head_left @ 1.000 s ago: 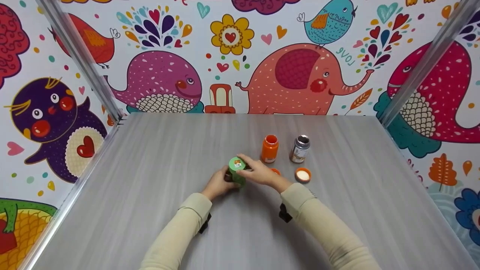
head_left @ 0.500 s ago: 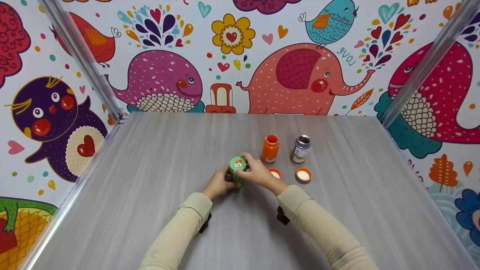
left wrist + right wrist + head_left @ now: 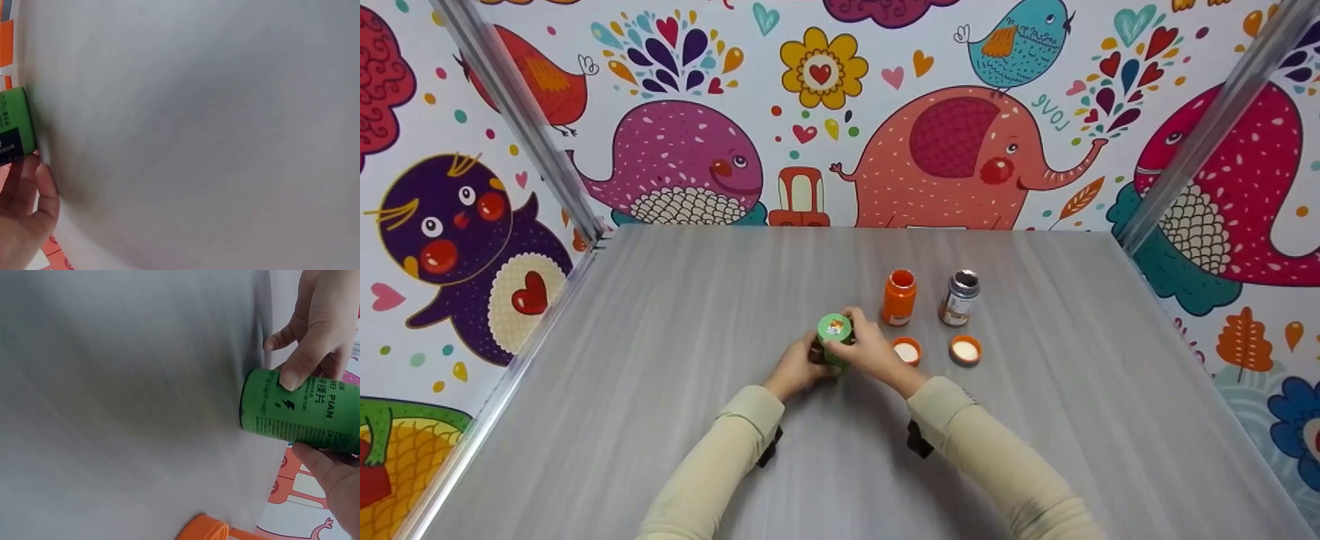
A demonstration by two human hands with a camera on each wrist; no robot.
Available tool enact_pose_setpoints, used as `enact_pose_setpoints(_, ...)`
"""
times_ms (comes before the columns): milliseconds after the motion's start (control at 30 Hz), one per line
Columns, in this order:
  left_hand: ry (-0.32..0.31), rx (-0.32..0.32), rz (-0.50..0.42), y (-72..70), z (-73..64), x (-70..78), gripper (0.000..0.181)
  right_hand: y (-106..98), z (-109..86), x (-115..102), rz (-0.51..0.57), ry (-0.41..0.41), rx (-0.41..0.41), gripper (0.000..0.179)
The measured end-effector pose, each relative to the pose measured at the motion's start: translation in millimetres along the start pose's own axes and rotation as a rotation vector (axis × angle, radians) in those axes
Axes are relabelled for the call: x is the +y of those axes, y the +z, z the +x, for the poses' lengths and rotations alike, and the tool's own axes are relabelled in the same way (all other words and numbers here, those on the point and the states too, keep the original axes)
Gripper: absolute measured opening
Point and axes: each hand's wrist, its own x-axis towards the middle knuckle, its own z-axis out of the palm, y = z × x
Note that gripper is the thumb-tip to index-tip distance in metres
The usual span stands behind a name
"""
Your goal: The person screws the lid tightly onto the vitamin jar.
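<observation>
An upright green pill bottle [image 3: 304, 410] with dark printing stands on the table between both hands. Its round green lid [image 3: 834, 328] bears a small sticker and appears to be on the bottle. My left hand [image 3: 797, 367] grips the bottle's body from the left, its thumb on the printed side in the right wrist view. Fingers and thumb of my right hand [image 3: 872, 352] hold the lid from the right. In the left wrist view only part of the green bottle shows at the left edge.
An uncapped orange bottle [image 3: 898, 300] and an uncapped grey bottle [image 3: 958, 303] stand behind and to the right. Two orange caps lie white inside up: a left cap [image 3: 907, 351] close to my right hand, and a right cap [image 3: 965, 350]. Patterned walls border the grey table [image 3: 697, 300].
My right hand has turned on the lid, its wrist and forearm shifting left. The left orange cap has come more into view. My left hand stays on the bottle.
</observation>
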Motion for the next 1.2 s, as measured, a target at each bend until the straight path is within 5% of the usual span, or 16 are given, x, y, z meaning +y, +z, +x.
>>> enact_pose_setpoints(433,0.051,0.002,-0.009,-0.9,0.6,-3.8,0.054,9,-3.6,0,0.080,0.030,0.078,0.047)
enact_pose_setpoints(833,-0.018,-0.010,0.021,-2.0,2.2,-3.0,0.059,6,-5.7,1,0.114,0.057,0.036,0.052)
enact_pose_setpoints(1200,0.015,0.007,0.057,-1.5,0.4,-5.4,0.060,-12,-8.7,6,0.047,0.017,-0.059,0.072)
